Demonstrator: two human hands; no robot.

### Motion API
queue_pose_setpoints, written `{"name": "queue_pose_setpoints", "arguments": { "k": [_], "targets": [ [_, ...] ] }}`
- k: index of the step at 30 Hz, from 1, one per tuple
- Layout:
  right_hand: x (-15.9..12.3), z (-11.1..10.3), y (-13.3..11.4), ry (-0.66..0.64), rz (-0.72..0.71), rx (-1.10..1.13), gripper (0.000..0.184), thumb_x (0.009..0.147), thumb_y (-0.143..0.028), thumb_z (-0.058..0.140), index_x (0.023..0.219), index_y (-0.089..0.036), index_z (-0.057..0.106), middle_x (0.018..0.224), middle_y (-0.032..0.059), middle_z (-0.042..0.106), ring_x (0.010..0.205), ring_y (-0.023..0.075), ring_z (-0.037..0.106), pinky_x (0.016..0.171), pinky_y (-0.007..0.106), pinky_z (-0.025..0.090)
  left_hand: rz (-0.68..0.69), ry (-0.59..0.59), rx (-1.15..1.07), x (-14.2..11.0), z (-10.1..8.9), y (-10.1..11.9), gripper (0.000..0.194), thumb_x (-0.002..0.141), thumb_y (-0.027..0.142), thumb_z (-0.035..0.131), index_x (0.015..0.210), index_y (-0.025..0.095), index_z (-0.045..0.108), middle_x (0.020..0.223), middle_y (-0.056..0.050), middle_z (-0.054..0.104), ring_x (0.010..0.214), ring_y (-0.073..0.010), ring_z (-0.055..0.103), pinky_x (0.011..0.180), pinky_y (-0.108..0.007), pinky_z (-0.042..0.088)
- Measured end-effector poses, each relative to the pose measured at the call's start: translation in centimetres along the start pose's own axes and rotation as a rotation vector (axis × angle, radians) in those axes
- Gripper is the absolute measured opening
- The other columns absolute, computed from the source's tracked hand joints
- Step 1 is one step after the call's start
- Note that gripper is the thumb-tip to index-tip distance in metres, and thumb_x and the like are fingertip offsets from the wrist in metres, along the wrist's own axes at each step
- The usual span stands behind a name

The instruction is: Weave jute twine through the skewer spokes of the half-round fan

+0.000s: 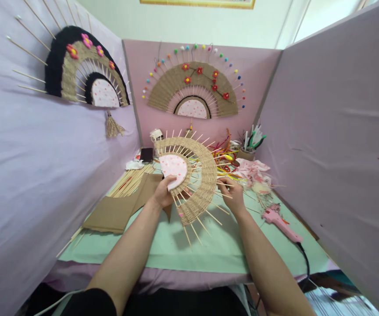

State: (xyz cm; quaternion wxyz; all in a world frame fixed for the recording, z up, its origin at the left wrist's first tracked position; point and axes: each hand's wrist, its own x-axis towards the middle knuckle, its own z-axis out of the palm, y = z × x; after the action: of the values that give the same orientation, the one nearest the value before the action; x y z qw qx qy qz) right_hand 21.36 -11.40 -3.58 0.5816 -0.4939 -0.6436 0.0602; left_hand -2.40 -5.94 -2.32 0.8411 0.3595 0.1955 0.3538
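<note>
My left hand (165, 193) grips the pink dotted centre of a half-round woven fan (200, 180) and holds it up over the green mat (209, 245). The fan is jute cord woven across wooden sticks that poke out past its rim. My right hand (231, 193) pinches at the fan's right edge, its fingers closed around one of the protruding sticks or the cord there; I cannot make out which.
A pink glue gun (280, 223) lies right of my right hand, its cord running off the table. Brown cardboard (115, 212) and loose wooden sticks (130, 181) lie at left. Coloured pipe cleaners (225, 159), a tool cup (247, 151) and pink fabric (254, 169) sit behind. Finished fans (196, 90) hang on the partition walls.
</note>
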Motion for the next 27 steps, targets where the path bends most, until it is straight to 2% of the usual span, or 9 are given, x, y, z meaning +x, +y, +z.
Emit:
{"name": "queue_pose_setpoints", "arguments": {
  "k": [6, 13, 17, 23, 27],
  "targets": [
    [0.06, -0.24, 0.09, 0.074, -0.008, -0.015, 0.021, 0.080, -0.035, 0.056, 0.067, -0.018, 0.060, 0.059, -0.0007, 0.056, 0.054, 0.0124, 0.048, 0.053, 0.025, 0.038, 0.031, 0.032, -0.016, 0.20, -0.38, 0.19, 0.032, 0.074, 0.034, 0.045, 0.074, 0.008, 0.065, 0.061, -0.013, 0.066, 0.064, -0.0258, 0.065, 0.070, -0.038, 0.048],
    [0.05, -0.32, 0.47, 0.122, -0.005, -0.033, 0.020, 0.080, -0.036, 0.056, 0.073, -0.019, 0.062, 0.064, 0.0006, 0.060, 0.057, 0.0135, 0.051, 0.056, 0.026, 0.040, 0.135, 0.061, -0.023, 0.18, -0.24, 0.32, 0.037, 0.078, 0.036, 0.043, 0.072, 0.007, 0.065, 0.058, -0.013, 0.066, 0.055, -0.0224, 0.062, 0.063, -0.035, 0.050],
    [0.10, -0.43, 0.42, 0.141, 0.002, -0.016, 0.020, 0.080, -0.035, 0.055, 0.072, -0.018, 0.062, 0.064, 0.0007, 0.060, 0.056, 0.0134, 0.050, 0.056, 0.026, 0.040, 0.178, 0.090, -0.036, 0.52, -0.54, 0.22, 0.038, 0.081, 0.039, 0.042, 0.079, 0.008, 0.065, 0.058, -0.011, 0.066, 0.054, -0.0213, 0.062, 0.067, -0.038, 0.051],
    [0.14, -0.51, 0.25, 0.198, -0.016, 0.002, 0.020, 0.079, -0.036, 0.058, 0.071, -0.018, 0.061, 0.065, 0.0009, 0.060, 0.057, 0.0137, 0.051, 0.056, 0.027, 0.039, 0.216, 0.159, -0.002, 0.65, 0.06, 0.04, 0.033, 0.084, 0.030, 0.043, 0.095, 0.007, 0.064, 0.071, -0.012, 0.069, 0.061, -0.0212, 0.065, 0.072, -0.039, 0.052],
    [0.11, -0.65, 0.37, 0.224, -0.017, -0.021, 0.022, 0.079, -0.038, 0.058, 0.072, -0.018, 0.061, 0.065, 0.0013, 0.060, 0.058, 0.0143, 0.051, 0.056, 0.027, 0.040, 0.205, 0.149, 0.039, 0.50, 0.45, 0.02, 0.032, 0.083, 0.026, 0.046, 0.102, 0.006, 0.062, 0.078, -0.013, 0.070, 0.066, -0.0222, 0.066, 0.071, -0.039, 0.054]
  ]
}}
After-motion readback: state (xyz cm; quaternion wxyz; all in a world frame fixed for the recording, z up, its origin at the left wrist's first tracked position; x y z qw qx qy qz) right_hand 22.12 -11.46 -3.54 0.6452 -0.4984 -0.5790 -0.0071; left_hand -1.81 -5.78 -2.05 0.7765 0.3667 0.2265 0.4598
